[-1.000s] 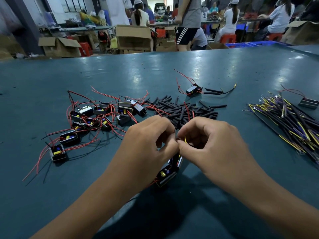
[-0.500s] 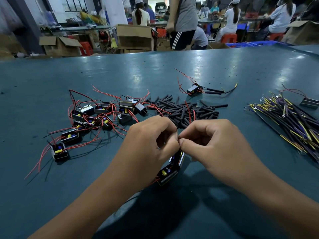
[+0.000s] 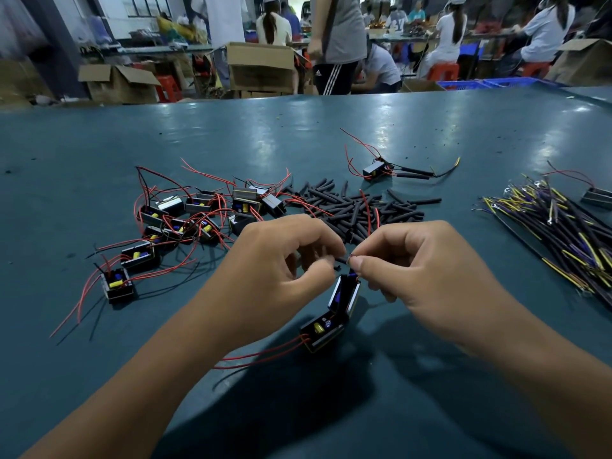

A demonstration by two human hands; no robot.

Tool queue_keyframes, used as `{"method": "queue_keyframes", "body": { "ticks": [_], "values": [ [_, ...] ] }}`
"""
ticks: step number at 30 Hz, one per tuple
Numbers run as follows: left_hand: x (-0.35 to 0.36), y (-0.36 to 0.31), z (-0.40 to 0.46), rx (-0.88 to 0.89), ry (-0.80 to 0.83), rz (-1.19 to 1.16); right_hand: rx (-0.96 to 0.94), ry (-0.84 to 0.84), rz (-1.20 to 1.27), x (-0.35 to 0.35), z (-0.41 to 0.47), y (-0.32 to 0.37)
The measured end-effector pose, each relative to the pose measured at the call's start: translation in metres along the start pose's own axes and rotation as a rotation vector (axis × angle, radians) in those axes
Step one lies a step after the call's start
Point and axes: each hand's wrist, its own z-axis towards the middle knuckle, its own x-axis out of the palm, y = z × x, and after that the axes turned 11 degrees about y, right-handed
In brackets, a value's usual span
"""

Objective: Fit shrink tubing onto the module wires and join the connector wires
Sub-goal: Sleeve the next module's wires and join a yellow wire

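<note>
My left hand [image 3: 281, 260] and my right hand [image 3: 417, 263] meet above the green table [image 3: 231, 134]. The left fingertips pinch a short black piece of shrink tubing [image 3: 341, 260]. The right thumb and forefinger pinch a thin wire end just beside it. Below the hands hang two small black modules: the upper module [image 3: 344, 294] tilts upright, and the lower module [image 3: 323, 331] lies on the table with red wires trailing left. A pile of black shrink tubes [image 3: 361, 210] lies behind the hands.
Several modules with red wires [image 3: 185, 223] lie scattered at the left. One finished module with tubing [image 3: 377, 168] sits farther back. A bundle of black, yellow and purple connector wires [image 3: 563, 226] lies at the right. People and cardboard boxes [image 3: 261, 66] stand beyond the table.
My hands have drawn slightly apart, so a tube end and the wire tip now show between them. The hanging modules are more exposed than before.
</note>
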Motion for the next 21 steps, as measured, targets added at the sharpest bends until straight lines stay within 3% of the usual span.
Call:
{"method": "queue_keyframes", "body": {
  "ticks": [11, 21],
  "values": [
    [-0.002, 0.025, 0.006, 0.270, -0.077, 0.210, -0.143, 0.080, -0.231, -0.005, -0.001, -0.001],
    [-0.012, 0.028, 0.002, 0.369, -0.050, 0.374, -0.211, 0.150, -0.248, -0.003, -0.001, -0.001]
  ]
}}
